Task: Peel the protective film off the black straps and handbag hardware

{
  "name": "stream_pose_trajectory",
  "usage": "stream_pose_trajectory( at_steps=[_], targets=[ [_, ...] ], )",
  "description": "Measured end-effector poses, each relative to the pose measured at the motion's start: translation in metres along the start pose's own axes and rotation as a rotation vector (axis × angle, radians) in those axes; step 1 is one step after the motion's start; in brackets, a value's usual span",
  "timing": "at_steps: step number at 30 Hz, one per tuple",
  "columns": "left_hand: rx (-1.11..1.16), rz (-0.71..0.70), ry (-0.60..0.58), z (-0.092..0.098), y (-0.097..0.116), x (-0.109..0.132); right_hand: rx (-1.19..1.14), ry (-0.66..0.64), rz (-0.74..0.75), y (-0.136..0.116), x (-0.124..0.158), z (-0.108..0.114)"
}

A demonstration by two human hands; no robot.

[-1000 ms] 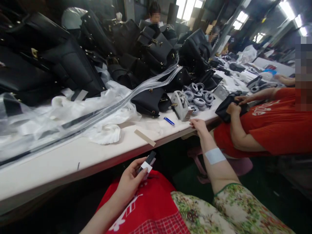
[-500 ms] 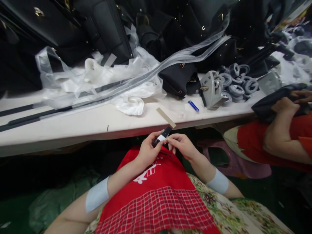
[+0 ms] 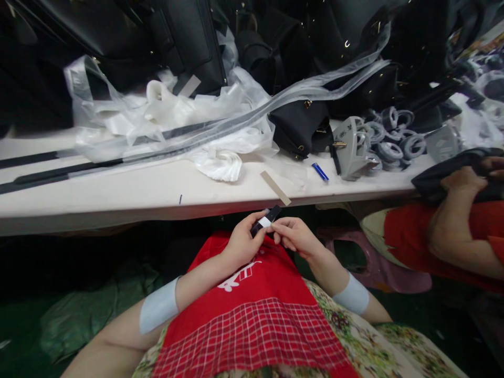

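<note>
My left hand (image 3: pixel 243 242) is closed round a short black strap piece (image 3: pixel 268 218) with a white label stuck across it, held just below the table's front edge over my red apron. My right hand (image 3: pixel 293 235) meets it from the right, fingertips pinched on the white label end. Both forearms carry pale blue patches. A beige strip (image 3: pixel 275 187) lies on the white table (image 3: pixel 118 194) right above my hands, and a small blue lighter-like object (image 3: pixel 319 171) rests a little to its right.
Black handbags (image 3: pixel 299 126) and crumpled clear plastic wrap (image 3: pixel 177 121) pile along the table's back. A grey tape dispenser (image 3: pixel 352 152) and several tape rolls (image 3: pixel 394 144) sit at right. A person in red (image 3: pixel 452 236) sits to my right, hands on a black bag.
A second ago my right hand reached to the table near the dispenser; it has come back to the strap piece in my left hand. My view has tilted down.
</note>
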State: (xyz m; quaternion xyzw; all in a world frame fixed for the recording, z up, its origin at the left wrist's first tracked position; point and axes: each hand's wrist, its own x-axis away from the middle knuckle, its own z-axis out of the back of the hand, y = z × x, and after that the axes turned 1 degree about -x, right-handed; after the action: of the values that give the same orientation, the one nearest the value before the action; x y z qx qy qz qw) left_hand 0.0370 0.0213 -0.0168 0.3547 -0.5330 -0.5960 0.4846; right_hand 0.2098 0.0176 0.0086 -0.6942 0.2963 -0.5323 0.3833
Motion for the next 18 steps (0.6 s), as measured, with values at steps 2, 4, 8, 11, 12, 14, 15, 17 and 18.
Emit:
stream_pose_trajectory(
  at_steps=[2, 4, 8, 11, 12, 14, 15, 17, 18],
  targets=[
    [0.037, 0.011, -0.005, 0.001, -0.001, -0.001, 0.002, -0.003, -0.011, 0.003, 0.001, 0.002],
    [0.072, 0.024, -0.006, 0.002, -0.002, -0.001, 0.004, -0.002, -0.018, 0.005, 0.001, 0.003],
    [0.204, 0.067, -0.013, -0.001, -0.006, -0.001, 0.004, 0.001, -0.02, 0.009, 0.001, 0.004],
    [0.291, 0.082, 0.002, -0.001, -0.007, -0.001, -0.002, -0.004, -0.017, 0.013, 0.002, 0.006],
    [0.309, 0.079, 0.015, 0.0, -0.007, -0.001, -0.005, -0.005, -0.015, 0.014, 0.002, 0.007],
    [0.313, 0.07, 0.057, 0.001, -0.005, -0.001, -0.01, -0.002, -0.011, 0.015, 0.004, 0.01],
    [0.293, 0.068, 0.072, 0.003, -0.005, -0.001, -0.015, 0.0, -0.008, 0.015, 0.006, 0.011],
    [0.212, 0.06, 0.075, 0.005, -0.004, -0.001, -0.045, 0.0, -0.007, 0.013, 0.009, 0.012],
    [0.156, 0.043, 0.068, 0.006, -0.003, -0.001, -0.079, -0.008, -0.011, 0.012, 0.011, 0.013]
  ],
)
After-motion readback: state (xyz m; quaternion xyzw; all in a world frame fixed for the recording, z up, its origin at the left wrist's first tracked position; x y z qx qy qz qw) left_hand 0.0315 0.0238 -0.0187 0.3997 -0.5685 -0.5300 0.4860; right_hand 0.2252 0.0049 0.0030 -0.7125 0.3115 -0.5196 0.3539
